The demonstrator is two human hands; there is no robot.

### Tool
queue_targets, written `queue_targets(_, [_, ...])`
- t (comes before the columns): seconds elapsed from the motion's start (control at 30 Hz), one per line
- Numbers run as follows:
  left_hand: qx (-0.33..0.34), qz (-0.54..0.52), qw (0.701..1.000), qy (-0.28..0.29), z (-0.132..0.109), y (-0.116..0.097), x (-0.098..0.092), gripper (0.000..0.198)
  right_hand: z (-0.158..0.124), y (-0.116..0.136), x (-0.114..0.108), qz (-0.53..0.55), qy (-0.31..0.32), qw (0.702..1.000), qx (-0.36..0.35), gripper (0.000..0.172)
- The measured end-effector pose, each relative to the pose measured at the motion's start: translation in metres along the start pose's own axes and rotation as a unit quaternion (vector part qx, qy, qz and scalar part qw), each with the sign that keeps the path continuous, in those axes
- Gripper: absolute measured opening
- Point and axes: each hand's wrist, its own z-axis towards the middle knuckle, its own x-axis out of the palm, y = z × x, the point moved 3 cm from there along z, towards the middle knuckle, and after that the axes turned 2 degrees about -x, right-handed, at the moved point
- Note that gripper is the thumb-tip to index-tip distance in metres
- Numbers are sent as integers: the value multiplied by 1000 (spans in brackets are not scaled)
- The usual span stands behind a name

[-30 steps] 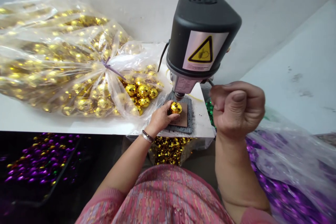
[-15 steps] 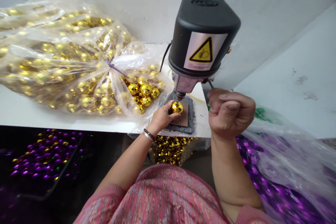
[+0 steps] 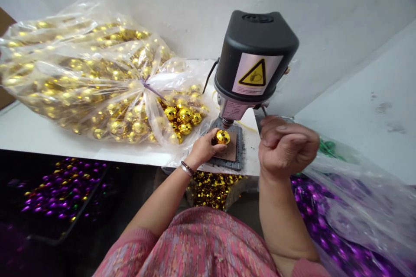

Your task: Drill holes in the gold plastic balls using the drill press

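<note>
My left hand (image 3: 205, 150) is closed on a shiny gold faceted ball (image 3: 222, 137), thumb and fingers at its near and left sides. The ball sits on a brown square pad (image 3: 230, 154) over the grey base plate (image 3: 239, 162) of a small bench drill press (image 3: 255, 47). Directly above the ball is the drill chuck (image 3: 227, 124), its thin bit reaching the ball's top; how deep it goes I cannot tell. My right hand (image 3: 287, 145) is a fist around the drill press lever (image 3: 264, 110), whose grip end is hidden in the fingers.
A large tied clear bag (image 3: 74, 82) of gold balls lies on the white table (image 3: 107, 151), with loose gold balls (image 3: 185, 114) by its neck. Gold pieces (image 3: 212, 190) fill a bag below the table edge. Purple balls lie lower left; a purple-filled bag (image 3: 338, 233) stands right.
The whole view has shifted slightly, so everything appears lower and a little to the right. Both hands keep their grips, and the ball stays beneath the bit.
</note>
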Motion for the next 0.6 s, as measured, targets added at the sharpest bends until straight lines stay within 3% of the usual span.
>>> queue_targets(0.23, [16,-62,998,0,-11,-3,-3,53,55,6,21,-5,-44,996,82,36])
queue_targets(0.43, [39,-60,997,3,-33,4,-8,58,59,3,22,-13,-29,997,72,36])
queue_targets(0.6, [84,-5,991,104,-57,4,-18,61,55,4,18,-36,-25,996,80,37])
